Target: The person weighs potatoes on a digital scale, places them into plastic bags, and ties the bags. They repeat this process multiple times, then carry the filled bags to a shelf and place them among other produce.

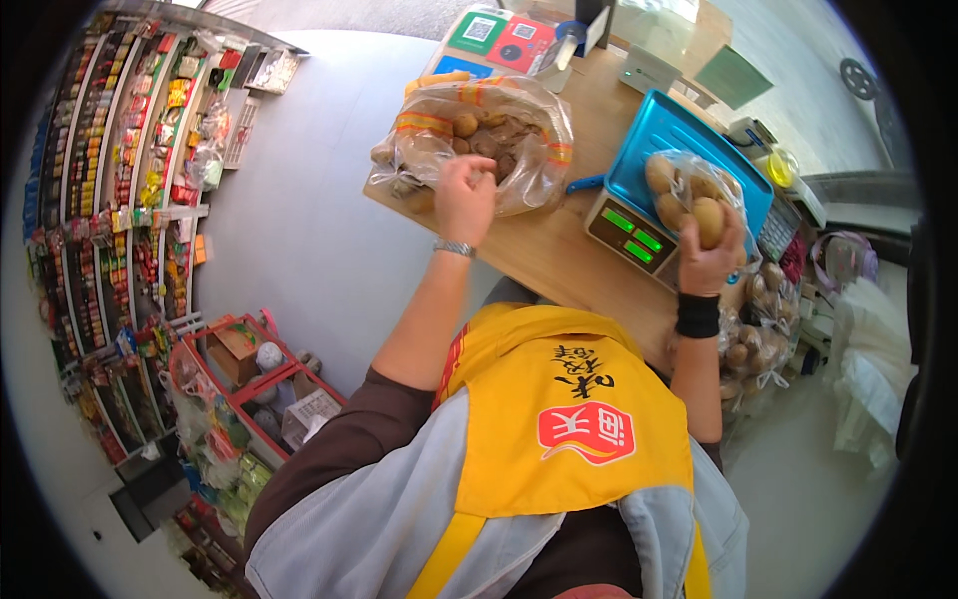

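A large clear plastic bag [533,196] with orange stripes lies spread wide on the wooden table [557,254], with potatoes [465,125] inside. My left hand [465,196], a metal band at its wrist, is over the near rim of this bag with its fingers curled; whether anything is between them is hidden. To the right, a smaller clear bag of potatoes [661,175] rests on the blue tray [636,138] of a digital scale [631,233] with lit green displays. My right hand [709,258], with a black wristband, grips a potato [707,221] at this bag's near side.
A blue handle [585,183] sticks out left of the scale. Payment code cards [479,31] and a small white device [650,69] stand at the table's far side. Filled potato bags [756,344] are at the right. Red crates [258,393] and stocked shelves [123,172] are at the left.
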The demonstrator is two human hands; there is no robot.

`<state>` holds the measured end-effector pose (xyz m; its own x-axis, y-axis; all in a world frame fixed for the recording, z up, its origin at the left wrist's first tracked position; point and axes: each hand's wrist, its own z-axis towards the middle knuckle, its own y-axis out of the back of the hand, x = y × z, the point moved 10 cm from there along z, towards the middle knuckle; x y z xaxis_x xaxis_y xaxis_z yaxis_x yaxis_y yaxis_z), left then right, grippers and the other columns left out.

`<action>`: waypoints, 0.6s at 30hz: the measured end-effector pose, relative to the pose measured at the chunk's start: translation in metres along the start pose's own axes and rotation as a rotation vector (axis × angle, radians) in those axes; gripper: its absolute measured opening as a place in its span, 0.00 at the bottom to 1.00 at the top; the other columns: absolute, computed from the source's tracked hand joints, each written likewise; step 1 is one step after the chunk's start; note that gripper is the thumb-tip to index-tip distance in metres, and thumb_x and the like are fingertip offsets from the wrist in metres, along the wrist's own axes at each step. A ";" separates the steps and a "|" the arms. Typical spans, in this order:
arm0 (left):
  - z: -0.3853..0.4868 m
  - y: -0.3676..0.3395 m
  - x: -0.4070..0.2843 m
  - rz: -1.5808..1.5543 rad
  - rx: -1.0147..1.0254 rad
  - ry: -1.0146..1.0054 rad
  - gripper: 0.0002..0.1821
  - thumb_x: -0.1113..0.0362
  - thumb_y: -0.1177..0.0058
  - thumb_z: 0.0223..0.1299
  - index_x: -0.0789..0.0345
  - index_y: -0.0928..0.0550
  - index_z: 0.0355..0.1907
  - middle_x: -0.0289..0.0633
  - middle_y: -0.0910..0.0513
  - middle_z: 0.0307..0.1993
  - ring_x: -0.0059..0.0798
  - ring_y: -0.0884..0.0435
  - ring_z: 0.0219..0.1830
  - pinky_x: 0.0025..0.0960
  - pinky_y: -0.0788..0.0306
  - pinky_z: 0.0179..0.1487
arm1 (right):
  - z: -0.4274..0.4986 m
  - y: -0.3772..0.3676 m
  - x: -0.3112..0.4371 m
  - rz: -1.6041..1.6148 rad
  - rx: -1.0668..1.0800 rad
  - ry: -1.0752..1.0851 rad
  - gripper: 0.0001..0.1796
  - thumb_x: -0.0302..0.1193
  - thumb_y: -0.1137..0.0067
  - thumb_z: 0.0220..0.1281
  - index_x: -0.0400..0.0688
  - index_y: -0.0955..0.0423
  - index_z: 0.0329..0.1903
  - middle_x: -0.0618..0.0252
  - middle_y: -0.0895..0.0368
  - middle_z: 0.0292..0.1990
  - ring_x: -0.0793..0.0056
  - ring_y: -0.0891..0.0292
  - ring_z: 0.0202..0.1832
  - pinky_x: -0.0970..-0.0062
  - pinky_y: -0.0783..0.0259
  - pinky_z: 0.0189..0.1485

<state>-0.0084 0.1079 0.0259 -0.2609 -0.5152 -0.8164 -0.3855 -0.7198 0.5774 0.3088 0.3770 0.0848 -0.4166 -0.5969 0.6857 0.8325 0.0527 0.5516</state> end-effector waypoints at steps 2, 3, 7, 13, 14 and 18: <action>0.023 0.034 0.019 0.221 -0.179 -0.063 0.10 0.65 0.40 0.61 0.59 0.14 0.45 0.45 0.25 0.59 0.38 0.26 0.60 0.40 0.31 0.63 | -0.009 -0.056 0.050 0.163 0.255 0.036 0.30 0.31 0.26 0.50 0.40 0.25 0.57 0.54 0.22 0.49 0.54 0.24 0.52 0.64 0.27 0.57; 0.034 0.047 0.035 0.279 -0.229 -0.020 0.12 0.64 0.38 0.59 0.56 0.13 0.46 0.47 0.29 0.64 0.41 0.29 0.63 0.41 0.33 0.66 | -0.016 -0.089 0.076 0.244 0.405 0.060 0.31 0.30 0.26 0.49 0.40 0.26 0.58 0.54 0.22 0.50 0.54 0.24 0.52 0.64 0.27 0.57; 0.085 0.057 0.078 0.400 -0.169 0.010 0.15 0.60 0.34 0.56 0.49 0.12 0.48 0.50 0.45 0.75 0.48 0.40 0.74 0.44 0.44 0.76 | -0.038 -0.206 0.153 0.367 0.714 0.144 0.30 0.32 0.27 0.49 0.46 0.24 0.58 0.51 0.24 0.50 0.49 0.23 0.51 0.62 0.25 0.56; 0.159 0.033 0.106 0.422 0.095 -0.001 0.20 0.64 0.39 0.57 0.51 0.14 0.54 0.47 0.36 0.72 0.46 0.29 0.67 0.42 0.32 0.69 | -0.056 -0.377 0.138 -0.142 1.006 0.177 0.29 0.30 0.33 0.53 0.47 0.27 0.60 0.44 0.27 0.54 0.43 0.22 0.53 0.56 0.24 0.57; 0.165 0.030 0.109 0.415 0.163 0.021 0.22 0.66 0.41 0.57 0.53 0.15 0.56 0.47 0.33 0.70 0.45 0.27 0.66 0.41 0.30 0.68 | -0.063 -0.400 0.122 -0.253 1.087 0.146 0.30 0.31 0.33 0.52 0.49 0.28 0.61 0.43 0.29 0.57 0.43 0.24 0.55 0.56 0.25 0.59; 0.183 0.058 0.059 0.314 -0.024 -0.279 0.30 0.70 0.47 0.56 0.62 0.23 0.65 0.45 0.25 0.63 0.43 0.22 0.60 0.40 0.27 0.64 | -0.062 -0.448 0.081 -0.411 1.218 0.110 0.30 0.33 0.34 0.54 0.49 0.28 0.63 0.43 0.30 0.60 0.43 0.27 0.61 0.55 0.26 0.61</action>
<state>-0.2080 0.1206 0.0091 -0.5932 -0.5680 -0.5706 -0.2290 -0.5604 0.7959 -0.0753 0.2559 -0.1361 -0.4811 -0.8025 0.3529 -0.2411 0.5082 0.8268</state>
